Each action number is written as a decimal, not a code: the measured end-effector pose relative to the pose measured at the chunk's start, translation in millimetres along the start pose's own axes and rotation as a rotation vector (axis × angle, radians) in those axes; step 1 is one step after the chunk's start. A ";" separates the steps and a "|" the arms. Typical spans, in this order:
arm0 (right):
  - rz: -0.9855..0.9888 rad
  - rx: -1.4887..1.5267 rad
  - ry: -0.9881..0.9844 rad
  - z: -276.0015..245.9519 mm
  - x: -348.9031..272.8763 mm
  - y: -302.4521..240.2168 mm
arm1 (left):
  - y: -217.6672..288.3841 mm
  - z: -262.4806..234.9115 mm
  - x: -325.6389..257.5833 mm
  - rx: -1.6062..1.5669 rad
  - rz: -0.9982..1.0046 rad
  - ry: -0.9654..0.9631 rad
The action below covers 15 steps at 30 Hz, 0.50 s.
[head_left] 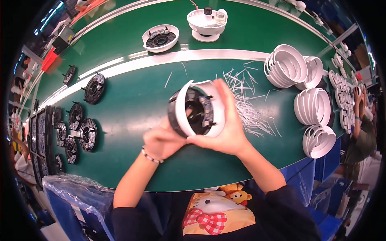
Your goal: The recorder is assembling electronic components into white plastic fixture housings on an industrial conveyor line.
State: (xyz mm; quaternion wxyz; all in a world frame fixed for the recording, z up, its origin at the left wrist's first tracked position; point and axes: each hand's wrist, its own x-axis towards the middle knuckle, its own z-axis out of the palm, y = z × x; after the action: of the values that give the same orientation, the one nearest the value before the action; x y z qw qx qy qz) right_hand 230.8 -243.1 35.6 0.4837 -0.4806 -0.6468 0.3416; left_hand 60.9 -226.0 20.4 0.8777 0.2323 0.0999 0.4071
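The right hand [230, 120] grasps a white ring [217, 106], its thumb along the near edge and its fingers round the far right side; the left hand [160, 139], blurred and wearing a beaded bracelet [152, 156], is against the lower left of the black disc [173, 115] that sits within the ring, though I cannot tell how tightly its fingers close; both parts are tilted between the two hands, above the green table [132, 170], with a small circuit board [208, 111] showing inside; just beyond the right hand lies a heap of thin white strips [251, 116]; farther right of it stand nested white rings [311, 107]; well left of the left hand lie more black discs [87, 135]; beyond both hands rests a white bowl [206, 30].
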 end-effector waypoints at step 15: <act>-0.139 -0.182 -0.077 18.7 -9.8 -13.0 | -0.1 -12.9 9.0 -0.026 0.015 0.279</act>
State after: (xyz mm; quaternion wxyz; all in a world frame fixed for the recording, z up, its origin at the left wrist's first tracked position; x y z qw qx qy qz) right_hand 209.9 -256.0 38.9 0.4356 -0.4629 -0.7250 0.2651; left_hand 62.2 -215.0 9.2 0.8553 0.1627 0.2137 0.4430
